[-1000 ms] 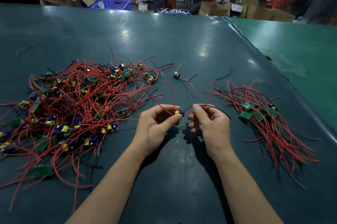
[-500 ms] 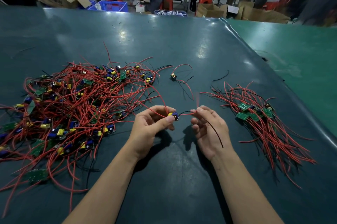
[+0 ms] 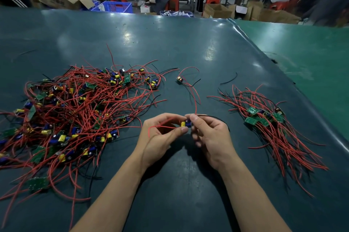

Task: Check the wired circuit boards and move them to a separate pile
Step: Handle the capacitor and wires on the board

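Wired board [image 3: 185, 124] between both hands' fingers [image 3: 181, 130]

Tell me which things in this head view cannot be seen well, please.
- Held circuit board: mostly covered by the fingers of the left hand and right hand.
- Large pile: cut off by the left edge.
- Board markings in the small pile: too small to read.
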The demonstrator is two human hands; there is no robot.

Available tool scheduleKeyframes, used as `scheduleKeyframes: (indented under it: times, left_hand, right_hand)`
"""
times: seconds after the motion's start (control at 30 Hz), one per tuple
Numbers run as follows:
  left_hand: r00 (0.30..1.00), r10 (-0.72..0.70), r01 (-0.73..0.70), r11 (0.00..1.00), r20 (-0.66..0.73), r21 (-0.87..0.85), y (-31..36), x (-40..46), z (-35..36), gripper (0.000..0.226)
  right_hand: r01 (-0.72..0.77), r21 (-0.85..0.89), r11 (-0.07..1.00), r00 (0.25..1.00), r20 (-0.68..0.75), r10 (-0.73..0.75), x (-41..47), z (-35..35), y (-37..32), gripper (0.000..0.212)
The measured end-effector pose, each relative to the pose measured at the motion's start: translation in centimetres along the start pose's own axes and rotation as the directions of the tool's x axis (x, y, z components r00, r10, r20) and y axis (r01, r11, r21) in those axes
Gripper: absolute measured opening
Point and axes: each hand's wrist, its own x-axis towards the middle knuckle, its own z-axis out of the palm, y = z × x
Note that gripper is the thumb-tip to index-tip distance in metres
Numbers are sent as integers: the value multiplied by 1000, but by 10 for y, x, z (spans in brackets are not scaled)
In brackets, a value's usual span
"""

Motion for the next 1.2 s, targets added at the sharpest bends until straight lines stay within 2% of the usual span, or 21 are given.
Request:
scheduleKeyframes:
  times: [0.13, 0.23, 0.3, 0.37, 0.4, 0.47, 0.6, 0.7, 0.8, 0.87, 0.97, 1.07, 1.13, 1.2]
  left_hand:
    - [999, -13, 12, 998, -29, -55, 3, -1, 2, 20]
    - [997, -58, 50, 990, -53, -134, 4, 0, 1, 23]
    - [994, -91, 78, 975, -54, -210, 4, 1, -1, 20]
    - [992, -118, 102, 960, -45, -263, 4, 1, -3, 19]
    - [992, -118, 104, 961, -42, -257, 3, 1, -3, 20]
    - [995, -97, 92, 976, -15, -196, 4, -1, -2, 23]
    - [996, -80, 85, 987, 44, -136, 7, -3, 0, 28]
    - [995, -92, 97, 983, 35, -158, 9, -3, 0, 27]
    - [995, -104, 104, 974, 8, -199, 8, -2, -1, 22]
    - [994, -112, 109, 968, -1, -225, 7, -1, -3, 19]
    - [992, -124, 120, 960, -2, -254, 7, -1, -3, 17]
    - [993, -116, 113, 975, -3, -191, 9, -2, -1, 21]
    - [994, -112, 111, 982, 3, -153, 9, -3, 0, 23]
    - [993, -118, 118, 983, 9, -141, 9, -3, 0, 23]
  right_hand:
    - [31, 51, 998, 995, -94, -26, 2, 3, -1, 18]
    - [25, 202, 979, 987, -163, 8, 8, -1, -4, 16]
    - [-16, 271, 962, 993, -112, 48, 9, -5, -6, 17]
    - [-37, 243, 969, 999, -28, 45, 6, -7, -6, 14]
    - [-40, 210, 977, 999, 19, 36, 4, -6, -6, 11]
    - [-50, 154, 987, 995, 98, 35, 1, -5, -3, 21]
    - [-67, 128, 990, 996, 74, 58, 0, -4, -3, 17]
    - [-118, 274, 954, 993, 51, 108, 2, -6, -6, 11]
    - [-111, 458, 882, 994, 69, 89, 1, -9, -8, 7]
    - [-99, 484, 870, 994, 92, 62, 1, -10, -9, 11]
    - [-65, 411, 909, 998, 45, 51, 2, -12, -10, 19]
    - [20, 269, 963, 988, -155, 23, 7, -13, -5, 20]
    - [127, 77, 989, 954, -283, -101, 10, -15, 1, 12]
    - [211, -151, 966, 909, -334, -250, 11, -16, 4, 7]
